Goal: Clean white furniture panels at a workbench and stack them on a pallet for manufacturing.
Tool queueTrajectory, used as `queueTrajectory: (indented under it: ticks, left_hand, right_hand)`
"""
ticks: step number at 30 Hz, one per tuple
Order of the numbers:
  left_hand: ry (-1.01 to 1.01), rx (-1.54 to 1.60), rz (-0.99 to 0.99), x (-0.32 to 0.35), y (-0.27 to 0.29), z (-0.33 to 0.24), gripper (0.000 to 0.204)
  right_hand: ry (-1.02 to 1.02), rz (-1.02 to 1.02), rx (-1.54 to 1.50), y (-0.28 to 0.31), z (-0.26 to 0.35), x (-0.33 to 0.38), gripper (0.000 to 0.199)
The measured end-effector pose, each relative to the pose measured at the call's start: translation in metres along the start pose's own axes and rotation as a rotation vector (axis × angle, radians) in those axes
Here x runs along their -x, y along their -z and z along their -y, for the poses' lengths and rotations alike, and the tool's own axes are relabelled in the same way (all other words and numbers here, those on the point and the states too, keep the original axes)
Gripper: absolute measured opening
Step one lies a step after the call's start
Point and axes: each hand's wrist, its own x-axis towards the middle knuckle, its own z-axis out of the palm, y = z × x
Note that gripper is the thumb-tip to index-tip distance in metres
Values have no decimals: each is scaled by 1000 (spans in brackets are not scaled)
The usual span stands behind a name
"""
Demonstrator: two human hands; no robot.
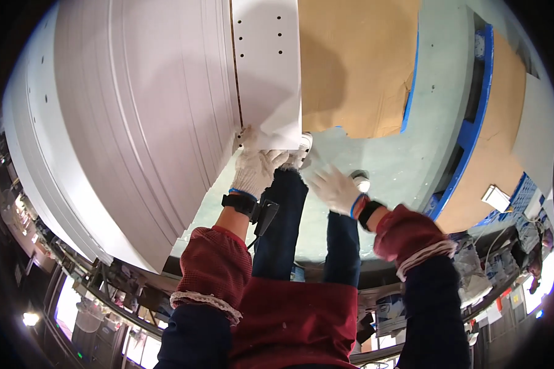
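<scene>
My left hand (255,169), in a white knit glove, is at the near end of a narrow white panel (268,86) with rows of dark drilled holes. Its fingers bend around the panel's end, and part of them is hidden by the board. Directly to the left, a stack of long white grooved panels (148,111) runs alongside. Gloved as well, my right hand (335,187) hangs over the floor in front of my right leg, slightly blurred. It holds nothing, and its fingers are stretched out.
A brown cardboard sheet (357,67) with blue beneath its edge lies right of the drilled panel. Farther right stands a blue pallet (465,138) topped with cardboard (498,123). My shoes (361,181) are on the pale floor (381,160) between.
</scene>
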Motion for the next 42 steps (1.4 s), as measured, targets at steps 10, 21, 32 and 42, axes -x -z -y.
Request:
queueTrajectory:
  ticks: [10, 21, 32, 42]
  left_hand:
    - [23, -673, 120, -17, 1, 30, 45]
    - [130, -1644, 545, 55, -60, 109, 41]
    - [-131, -2954, 441, 4, -83, 34, 57]
    - [-188, -2916, 266, -3, -109, 87, 59]
  right_hand:
    - [-792, 488, -867, -8, 91, 155, 19]
    - [-1031, -45, -1159, -8, 178, 171, 24]
    - [-998, -470, -852, -60, 259, 195, 15]
    - [-1024, -511, -1026, -90, 281, 195, 15]
